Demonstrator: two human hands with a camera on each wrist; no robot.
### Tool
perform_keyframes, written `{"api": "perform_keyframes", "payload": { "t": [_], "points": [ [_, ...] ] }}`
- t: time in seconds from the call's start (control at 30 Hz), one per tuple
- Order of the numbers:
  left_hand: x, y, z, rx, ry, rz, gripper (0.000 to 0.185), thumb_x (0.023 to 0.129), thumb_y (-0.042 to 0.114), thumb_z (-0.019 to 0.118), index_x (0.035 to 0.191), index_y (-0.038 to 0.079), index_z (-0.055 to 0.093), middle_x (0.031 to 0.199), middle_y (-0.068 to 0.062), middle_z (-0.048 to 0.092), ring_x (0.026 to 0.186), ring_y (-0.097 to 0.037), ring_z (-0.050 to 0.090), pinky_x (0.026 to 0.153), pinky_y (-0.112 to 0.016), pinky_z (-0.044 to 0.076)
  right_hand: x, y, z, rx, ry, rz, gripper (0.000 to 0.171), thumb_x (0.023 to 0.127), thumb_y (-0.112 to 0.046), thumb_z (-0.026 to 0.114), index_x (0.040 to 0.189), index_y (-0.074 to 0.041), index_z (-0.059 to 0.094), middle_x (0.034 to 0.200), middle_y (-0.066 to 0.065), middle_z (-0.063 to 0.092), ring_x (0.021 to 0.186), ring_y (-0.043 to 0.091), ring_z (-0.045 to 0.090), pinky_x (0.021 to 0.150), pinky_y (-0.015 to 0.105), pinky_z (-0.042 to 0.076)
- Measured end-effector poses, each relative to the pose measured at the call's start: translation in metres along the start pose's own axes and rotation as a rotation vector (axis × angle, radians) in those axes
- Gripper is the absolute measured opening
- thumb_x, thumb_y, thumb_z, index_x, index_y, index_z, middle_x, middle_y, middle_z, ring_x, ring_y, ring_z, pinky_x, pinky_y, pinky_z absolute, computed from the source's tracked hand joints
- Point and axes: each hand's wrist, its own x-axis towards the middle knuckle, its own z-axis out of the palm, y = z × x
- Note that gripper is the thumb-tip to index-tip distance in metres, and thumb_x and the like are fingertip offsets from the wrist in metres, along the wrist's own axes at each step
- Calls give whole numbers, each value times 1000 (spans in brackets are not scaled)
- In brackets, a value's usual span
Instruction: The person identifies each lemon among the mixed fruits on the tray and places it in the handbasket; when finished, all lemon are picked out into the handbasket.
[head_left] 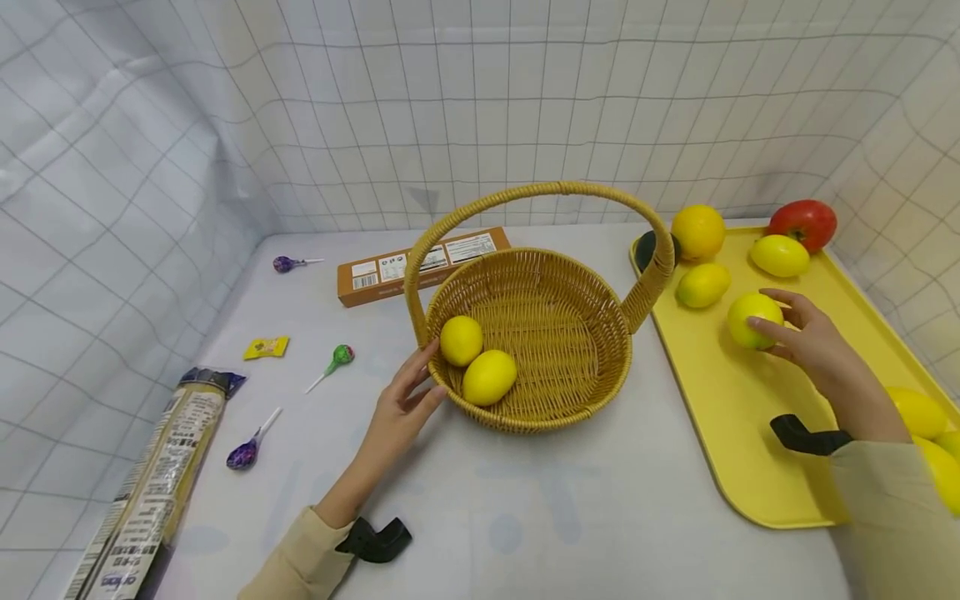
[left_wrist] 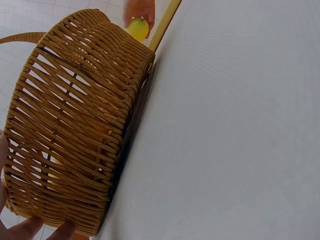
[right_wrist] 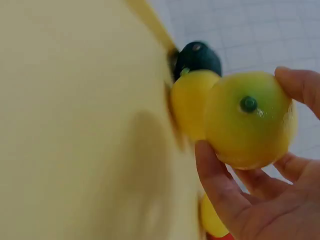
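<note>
A wicker basket (head_left: 555,342) with a tall arched handle stands on the white table. My left hand (head_left: 397,412) holds its left side at the rim; in the left wrist view the fingers (left_wrist: 31,227) lie against the woven wall. Inside, close to that hand, lie two lemons, an upper one (head_left: 461,340) and a lower one (head_left: 490,377). Over the yellow tray (head_left: 750,450), my right hand (head_left: 821,350) grips another lemon (head_left: 744,321), which shows a green stem end (right_wrist: 248,104) in the right wrist view.
At the tray's back are a dark green fruit (head_left: 658,250), an orange (head_left: 698,232), lemons (head_left: 703,285) and a red fruit (head_left: 804,223). More yellow fruit (head_left: 918,412) lies near the right sleeve. An orange-brown box (head_left: 420,265), lollipops (head_left: 243,454), a yellow candy (head_left: 266,347) and a long packet (head_left: 161,475) lie leftward.
</note>
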Motion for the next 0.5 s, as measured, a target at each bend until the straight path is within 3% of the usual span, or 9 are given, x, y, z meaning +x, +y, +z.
{"api": "perform_keyframes", "payload": {
  "t": [0.1,0.17,0.27,0.37,0.5],
  "points": [
    [0,0,0,4,-2,3,55,94,3,55,146,13,36,149,-7,27,125,-34,40,95,-55,37,-24,-15,8,56,-104,-173,48,99,-15,47,144,-21,29,135,12,30,97,8,48,75,14,45],
    [-1,1,-1,9,-2,6,56,94,4,55,146,14,36,149,-6,27,125,-33,40,95,-55,37,-38,-31,19,97,-207,-324,48,98,-2,44,143,-18,32,129,8,35,94,11,50,75,18,45],
    [-1,1,-2,17,-4,1,56,95,6,55,146,18,36,150,-3,27,126,-29,40,96,-54,37,-51,-59,45,155,-402,-490,56,94,10,42,144,-8,28,131,12,37,95,18,52,75,24,47],
    [-1,1,-2,19,-5,-8,56,95,8,55,146,18,35,150,-2,26,126,-28,40,96,-54,36,-49,-85,79,166,-546,-531,58,91,10,48,143,-6,29,132,16,37,95,25,54,74,30,50],
    [0,-2,0,4,-12,-1,56,95,5,55,146,17,35,150,-4,26,126,-30,40,96,-55,36,-29,-104,121,100,-615,-488,56,91,-2,59,141,-10,35,133,12,40,102,31,51,81,39,48]
  ]
}}
